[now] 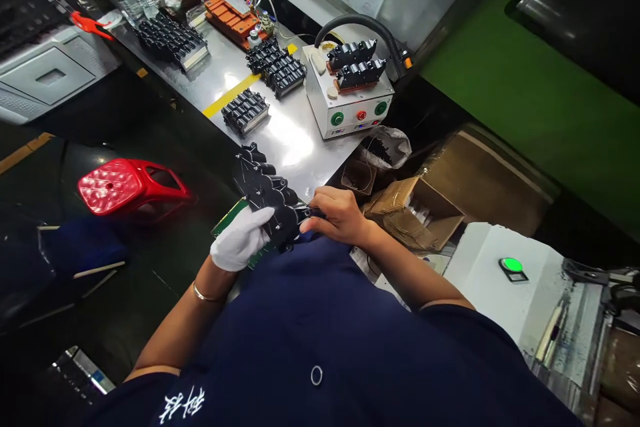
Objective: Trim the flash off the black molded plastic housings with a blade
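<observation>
My left hand [240, 238], in a white glove, is closed around a black moulded plastic part [265, 190] with a row of rounded humps and small pegs. It is held tilted in front of my chest, by the near edge of the metal table. My bare right hand [340, 215] is closed at the part's right end, its thumb and fingers pinching something dark and slim, mostly hidden by the fingers. Behind the gloved hand shows a green piece [230, 217] that looks like a board, partly covered.
Similar black parts stand in groups [245, 110] on the metal table [285, 140]. A white control box [345, 107] with buttons carries two more. An orange fixture [235, 17] sits farther back. A red stool [125, 187] is at left, an open carton [425, 213] at right.
</observation>
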{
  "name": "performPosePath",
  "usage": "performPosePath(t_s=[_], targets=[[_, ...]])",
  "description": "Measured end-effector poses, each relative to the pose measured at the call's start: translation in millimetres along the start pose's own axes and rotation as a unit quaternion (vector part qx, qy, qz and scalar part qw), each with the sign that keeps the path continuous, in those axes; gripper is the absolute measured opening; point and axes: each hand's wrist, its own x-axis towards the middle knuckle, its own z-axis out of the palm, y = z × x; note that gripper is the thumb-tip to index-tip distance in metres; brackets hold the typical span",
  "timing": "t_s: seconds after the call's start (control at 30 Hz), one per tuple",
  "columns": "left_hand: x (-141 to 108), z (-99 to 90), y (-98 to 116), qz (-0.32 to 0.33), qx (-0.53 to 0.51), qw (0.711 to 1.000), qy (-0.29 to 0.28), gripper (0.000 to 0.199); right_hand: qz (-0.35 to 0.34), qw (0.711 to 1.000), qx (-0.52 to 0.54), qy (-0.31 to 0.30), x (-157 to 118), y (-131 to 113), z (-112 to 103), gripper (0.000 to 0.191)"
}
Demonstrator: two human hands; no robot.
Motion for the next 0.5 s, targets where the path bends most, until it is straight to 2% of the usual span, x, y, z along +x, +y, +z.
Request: performPosePath(t_s=[0.13,0.3,0.43,0.5], targets=[[-0.7,-0.3,-4.6,0.001,-0.018,1.0,0.009,0.047,-0.023,1.0,-0.013,-0.009,0.7,-0.4,-1.4,0.055],[-1.9,6.7,-5.6,-0.011,-0.037,0.999,0.003,0.045,0.029,1.0,-0.012,-0.001,-1.1,1.1,-1.0,0.057],[-2.3,6.2,-9.7,-0.007,-0.032,0.999,0.015,0.044,0.042,0.998,-0.021,-0.042,-1.4,-0.9,-3.4,0.058],[-2.5,2.7,-10.2,-0.003,-0.032,0.999,0.021,0.045,0.052,0.996,0.04,-0.061,-2.1,-3.1,-5.5,0.057]])
